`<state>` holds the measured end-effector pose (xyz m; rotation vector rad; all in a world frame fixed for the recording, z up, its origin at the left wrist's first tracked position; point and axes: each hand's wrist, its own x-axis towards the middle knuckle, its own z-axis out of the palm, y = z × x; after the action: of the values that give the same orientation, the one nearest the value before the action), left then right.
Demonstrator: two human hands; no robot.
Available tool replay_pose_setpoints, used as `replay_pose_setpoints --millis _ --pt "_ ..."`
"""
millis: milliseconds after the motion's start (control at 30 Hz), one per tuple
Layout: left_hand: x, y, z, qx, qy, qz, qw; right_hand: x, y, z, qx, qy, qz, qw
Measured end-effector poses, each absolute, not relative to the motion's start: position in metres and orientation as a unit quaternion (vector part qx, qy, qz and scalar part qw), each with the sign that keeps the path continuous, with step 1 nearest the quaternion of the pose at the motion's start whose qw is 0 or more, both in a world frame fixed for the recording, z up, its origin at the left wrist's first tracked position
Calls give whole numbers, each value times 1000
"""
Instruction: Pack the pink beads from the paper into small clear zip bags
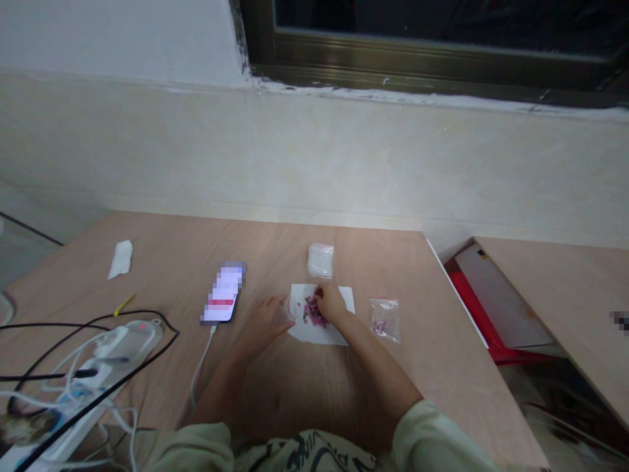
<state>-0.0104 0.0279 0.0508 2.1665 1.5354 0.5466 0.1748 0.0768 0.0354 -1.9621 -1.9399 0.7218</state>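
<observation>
A white sheet of paper [344, 298] lies on the wooden table [275, 242] with a small heap of pink beads [312, 312] on it. My right hand [331, 302] rests over the beads, its fingertips pinched together at the top of the heap; whether a bead sits between them I cannot make out. Beside the sheet's left edge, my left hand [268, 319] curls loosely and seems to hold a thin thread. A clear small bag [320, 259] lies just beyond the paper. Another small bag with pink beads [384, 319] lies to the right.
A phone [223, 293] with a lit screen lies left of the paper, a white cable running from it. A power strip [105, 357] with several plugs and black and white cords fills the near left. A scrap of white paper [120, 258] lies far left. The table's edge drops off at right.
</observation>
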Motion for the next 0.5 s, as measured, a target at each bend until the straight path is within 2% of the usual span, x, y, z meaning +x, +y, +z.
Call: replay_pose_setpoints --millis 167,367,500 --pt "-11 25 45 778 553 203 217 175 73 42 -683 -667 248 164" --pt "-2 29 48 768 560 201 237 165 54 56 -593 -693 293 286" --pt "-2 32 52 770 553 212 238 181 46 53 -666 -643 241 291"
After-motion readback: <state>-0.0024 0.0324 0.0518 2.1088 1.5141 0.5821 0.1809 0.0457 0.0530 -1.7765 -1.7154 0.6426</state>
